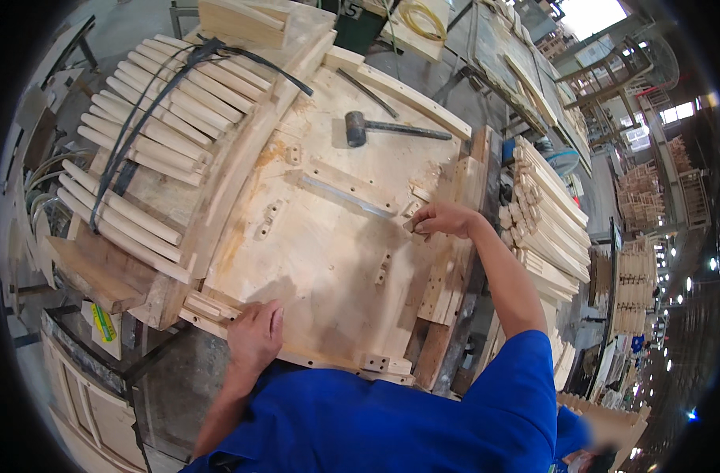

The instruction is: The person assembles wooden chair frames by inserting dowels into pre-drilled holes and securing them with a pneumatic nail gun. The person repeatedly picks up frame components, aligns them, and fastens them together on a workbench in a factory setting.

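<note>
Below me lies a pale wooden work board (313,260) with small drilled blocks fixed on it. My left hand (256,335) is closed at the board's near left corner, against a short wooden strip (210,306); what its fingers hold, if anything, is hidden. At the right side my right hand (447,219) has its fingers curled together beside a small wooden block (414,206); I cannot make out what is in them. Just left of that hand lies a flat metal bar (344,195) along a wooden rail (348,183). A black-headed mallet (356,130) rests farther up the board.
Many round wooden rods (155,118) lie at the left with black straps (143,114) over them. A dark thin rod (368,93) sits near the far edge. Stacked wooden pieces (545,213) stand to the right. A yellow coil (423,22) lies on a far panel.
</note>
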A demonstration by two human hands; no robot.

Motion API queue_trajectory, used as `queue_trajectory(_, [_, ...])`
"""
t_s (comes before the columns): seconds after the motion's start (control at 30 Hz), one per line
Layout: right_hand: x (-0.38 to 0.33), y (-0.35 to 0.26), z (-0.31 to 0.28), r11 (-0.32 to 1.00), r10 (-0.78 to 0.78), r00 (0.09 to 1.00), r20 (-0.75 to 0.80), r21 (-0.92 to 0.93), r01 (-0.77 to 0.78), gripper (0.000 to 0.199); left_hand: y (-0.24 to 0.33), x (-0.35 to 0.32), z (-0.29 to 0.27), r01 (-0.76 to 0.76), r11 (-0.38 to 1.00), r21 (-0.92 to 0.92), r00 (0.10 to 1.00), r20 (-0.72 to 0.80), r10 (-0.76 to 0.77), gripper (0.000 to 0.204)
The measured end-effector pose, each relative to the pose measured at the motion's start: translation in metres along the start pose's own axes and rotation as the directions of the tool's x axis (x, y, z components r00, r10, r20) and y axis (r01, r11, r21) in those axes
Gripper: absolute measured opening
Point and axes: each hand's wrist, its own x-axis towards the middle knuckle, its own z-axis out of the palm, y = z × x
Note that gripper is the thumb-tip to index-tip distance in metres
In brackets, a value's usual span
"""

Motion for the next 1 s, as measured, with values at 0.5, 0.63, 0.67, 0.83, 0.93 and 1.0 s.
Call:
queue_trajectory(0.5, [0.188,-0.222,0.080,0.768,-0.583,0.677,-0.449,-0.577,0.279,0.024,-0.006,-0.006,0.001,0.073,0.994,0.080,0.996,-0.066,-0.068,0.013])
queue_trajectory(0.63, [0.225,-0.236,0.100,0.727,-0.504,0.745,-0.437,-0.681,0.092,0.025,-0.006,-0.007,-0.001,0.075,0.996,0.046,0.994,-0.080,-0.071,0.013])
queue_trajectory(0.67, [0.231,-0.236,0.104,0.716,-0.524,0.731,-0.438,-0.691,0.099,0.024,-0.007,-0.006,-0.001,0.070,0.997,0.038,0.995,-0.080,-0.067,0.013])
queue_trajectory(0.83, [0.246,-0.240,0.121,0.648,-0.562,0.713,-0.419,-0.759,0.065,0.020,-0.010,-0.006,0.002,0.038,0.999,-0.026,0.986,-0.159,-0.041,0.011])
queue_trajectory(0.93, [0.248,-0.237,0.121,0.589,-0.634,0.677,-0.374,-0.801,0.109,0.018,-0.009,-0.005,-0.002,0.037,0.998,-0.047,0.986,-0.164,-0.045,0.009])
queue_trajectory(1.0, [0.250,-0.236,0.117,0.543,-0.677,0.661,-0.322,-0.826,0.154,0.017,-0.008,-0.003,-0.004,0.027,0.998,-0.051,0.986,-0.165,-0.035,0.009])
